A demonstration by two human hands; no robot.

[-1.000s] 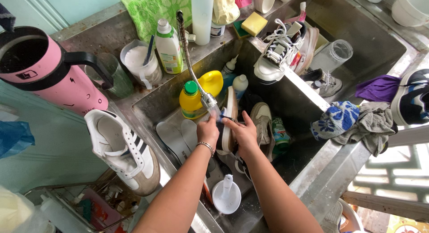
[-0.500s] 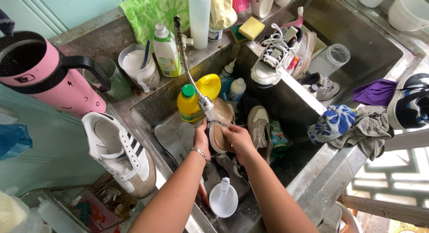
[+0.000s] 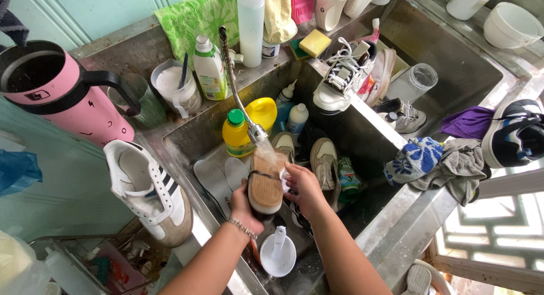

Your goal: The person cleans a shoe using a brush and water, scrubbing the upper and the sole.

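A sneaker point(image 3: 265, 188) with a tan gum sole is held sole-up over the steel sink point(image 3: 187, 137), under water running from the flexible faucet's spray head point(image 3: 256, 132). My left hand point(image 3: 241, 205) grips its near end from the left. My right hand point(image 3: 303, 187) holds its right side, fingers on the edge. Two grey insoles point(image 3: 218, 179) lie in the sink to the left. Another beige-toed shoe point(image 3: 324, 159) rests in the sink to the right.
A white striped sneaker point(image 3: 148, 190) lies on the left rim beside a pink jug point(image 3: 62, 94). A yellow bottle point(image 3: 249, 119) stands behind the faucet. A white brush holder point(image 3: 277, 252) sits at the sink front. Rags point(image 3: 439, 162) and more shoes line the divider and right basin.
The sneaker has turned from edge-on to fully sole-up and come nearer to me. My left hand slid down to its near end. The view shifted slightly.
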